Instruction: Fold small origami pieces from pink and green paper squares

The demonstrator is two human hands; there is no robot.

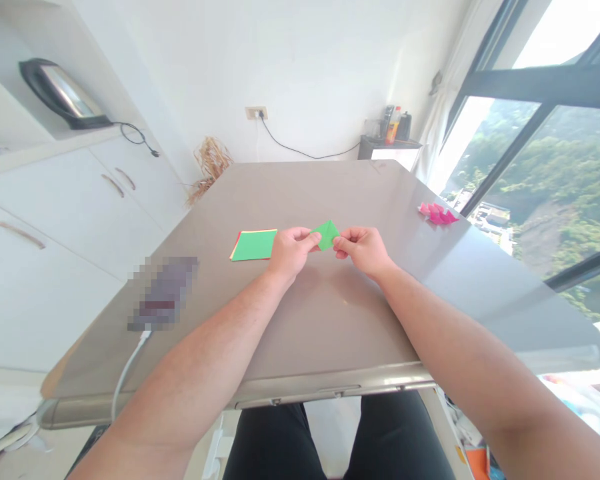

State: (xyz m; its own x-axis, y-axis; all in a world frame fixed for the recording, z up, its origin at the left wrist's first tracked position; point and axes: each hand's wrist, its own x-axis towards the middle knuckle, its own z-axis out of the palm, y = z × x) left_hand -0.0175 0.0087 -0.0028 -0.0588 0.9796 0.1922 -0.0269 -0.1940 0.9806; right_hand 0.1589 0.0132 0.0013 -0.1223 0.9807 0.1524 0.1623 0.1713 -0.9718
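Observation:
A small folded piece of green paper is held up between my two hands, over the middle of the table. My left hand pinches its left edge between thumb and fingers. At the lower right corner, the thumb and fingers of my right hand are closed on it. Just left of my left hand lies a stack of square paper sheets, a green one on top with red and yellowish edges showing beneath. Part of the stack's right side is hidden behind my left hand.
Pink folded paper pieces lie near the table's right edge, by the window. On the left, a blurred-out dark object has a white cable running over the table's front edge. A kettle stands on the left shelf.

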